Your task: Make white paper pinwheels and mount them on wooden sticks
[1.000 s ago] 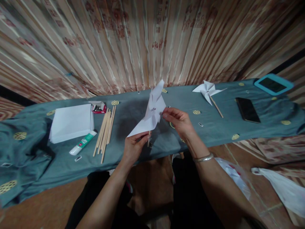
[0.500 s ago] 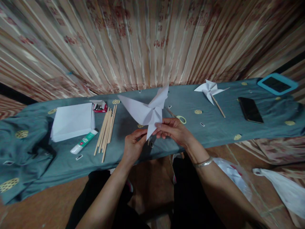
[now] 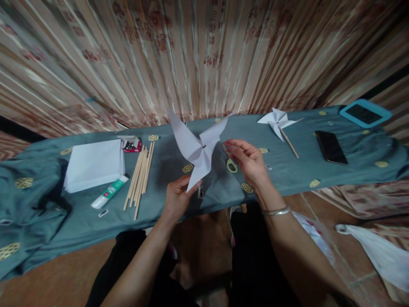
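Observation:
A white paper pinwheel stands raised over the cloth, blades spread, with a small dark spot at its centre. My left hand is closed around its wooden stick; one blade covers part of the fingers, and just the stick's lower end shows. To the right of the blades, apart from them, my right hand hovers with fingers stretched loosely and nothing visible in them. Just beside those fingertips lie scissors with a pale yellow-green handle, partly hidden. A second paper pinwheel on a stick rests farther right.
On the blue-green cloth at left are a white paper stack, a small red box, several wooden sticks and a green-and-white glue tube. A black phone and a blue-framed tablet lie at right.
My right hand has let go of the pinwheel and moved right, its fingers loosening. The pinwheel's blades have turned, while my left hand keeps its hold on the stick.

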The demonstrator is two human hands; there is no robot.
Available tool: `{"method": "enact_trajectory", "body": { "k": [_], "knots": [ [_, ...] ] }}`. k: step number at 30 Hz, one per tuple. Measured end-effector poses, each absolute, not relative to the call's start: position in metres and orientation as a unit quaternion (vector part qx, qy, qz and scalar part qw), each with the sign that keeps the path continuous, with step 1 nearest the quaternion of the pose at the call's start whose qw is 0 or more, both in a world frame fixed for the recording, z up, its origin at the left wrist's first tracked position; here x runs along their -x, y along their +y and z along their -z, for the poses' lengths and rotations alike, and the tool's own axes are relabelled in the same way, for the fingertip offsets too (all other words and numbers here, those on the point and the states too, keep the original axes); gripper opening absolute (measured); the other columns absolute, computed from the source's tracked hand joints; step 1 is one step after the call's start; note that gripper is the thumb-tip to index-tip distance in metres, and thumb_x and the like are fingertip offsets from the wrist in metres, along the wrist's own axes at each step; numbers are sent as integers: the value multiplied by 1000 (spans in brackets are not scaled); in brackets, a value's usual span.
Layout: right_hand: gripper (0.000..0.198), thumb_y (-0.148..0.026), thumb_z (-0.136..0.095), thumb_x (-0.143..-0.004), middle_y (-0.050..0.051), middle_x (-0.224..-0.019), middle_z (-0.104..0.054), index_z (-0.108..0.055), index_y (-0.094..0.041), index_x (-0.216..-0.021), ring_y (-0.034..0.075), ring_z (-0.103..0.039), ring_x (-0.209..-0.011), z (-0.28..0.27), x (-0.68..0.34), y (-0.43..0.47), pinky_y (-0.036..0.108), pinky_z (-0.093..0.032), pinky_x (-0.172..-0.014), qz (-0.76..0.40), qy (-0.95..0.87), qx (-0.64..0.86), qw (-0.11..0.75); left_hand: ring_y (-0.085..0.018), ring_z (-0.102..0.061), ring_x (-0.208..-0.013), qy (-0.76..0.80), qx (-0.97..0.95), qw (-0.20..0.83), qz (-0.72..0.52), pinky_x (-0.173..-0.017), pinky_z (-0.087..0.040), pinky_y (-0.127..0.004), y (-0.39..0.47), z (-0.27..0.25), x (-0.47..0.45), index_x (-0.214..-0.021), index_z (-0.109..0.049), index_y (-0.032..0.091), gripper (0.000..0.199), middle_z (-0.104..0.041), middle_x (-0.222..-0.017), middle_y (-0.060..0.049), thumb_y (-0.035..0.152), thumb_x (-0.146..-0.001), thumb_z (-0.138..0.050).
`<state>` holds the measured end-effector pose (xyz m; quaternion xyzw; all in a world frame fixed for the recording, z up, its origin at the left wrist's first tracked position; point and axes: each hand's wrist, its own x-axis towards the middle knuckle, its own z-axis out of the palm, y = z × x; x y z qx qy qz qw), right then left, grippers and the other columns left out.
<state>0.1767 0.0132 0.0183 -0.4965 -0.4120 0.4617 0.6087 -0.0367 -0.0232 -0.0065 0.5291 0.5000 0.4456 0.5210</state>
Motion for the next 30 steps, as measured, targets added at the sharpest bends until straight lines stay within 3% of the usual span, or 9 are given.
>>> {"method": "enact_trajectory", "body": {
  "k": [2, 5, 10, 14, 18, 24, 30],
  "knots": [
    [41, -49, -81, -65, 5, -110, -74, -72, -24, -97, 20, -66, -102, -11, -172, 18, 35, -51, -93, -432, -438, 494, 614, -20, -66, -75, 503, -521, 530, -440, -74, -51, -30, -24, 7, 36, -75, -78, 17, 23, -74, -77, -4, 38, -67, -76],
    [44, -51, -79, -66, 5, -113, -72, -72, -25, -100, 22, -62, -112, -4, -165, 21, 38, -48, -99, -438, -465, 489, 594, -22, -69, -81, 505, -503, 547, -439, -78, -52, -32, -25, 8, 37, -80, -79, 17, 25, -77, -83, -5, 38, -66, -77],
    [32, -49, -80, -62, 2, -98, -71, -72, -23, -78, 17, -63, -96, -7, -159, 21, 32, -47, -92, -476, -445, 494, 576, -24, -72, -85, 506, -464, 569, -453, -85, -54, -36, -25, 7, 36, -80, -79, 17, 26, -78, -85, -7, 36, -62, -80],
    [35, -54, -80, -60, 0, -79, -64, -66, -22, -61, 15, -57, -81, -16, -155, 16, 28, -47, -79, -495, -451, 492, 556, -26, -72, -88, 510, -431, 584, -462, -87, -55, -39, -26, 10, 38, -82, -78, 16, 32, -78, -88, -9, 37, -59, -82],
    [32, -51, -83, -60, -2, -73, -61, -69, -21, -63, 13, -54, -75, -22, -150, 8, 26, -45, -76, -549, -445, 464, 534, -26, -72, -89, 521, -447, 556, -469, -91, -53, -41, -25, 14, 40, -84, -78, 15, 31, -78, -90, -8, 35, -61, -82],
    [26, -46, -80, -68, -3, -73, -64, -73, -22, -66, 12, -56, -74, -22, -143, -1, 26, -45, -78, -607, -477, 424, 474, -23, -71, -87, 475, -431, 562, -523, -97, -51, -41, -22, 10, 35, -73, -76, 18, 17, -77, -77, -2, 28, -60, -81],
    [26, -48, -79, -69, 0, -77, -69, -77, -22, -73, 16, -61, -86, -23, -139, -7, 30, -47, -85, -617, -513, 423, 421, -22, -72, -88, 465, -457, 548, -524, -96, -52, -40, -22, 7, 36, -75, -77, 19, 14, -78, -81, -3, 26, -62, -79]
  ]
}}
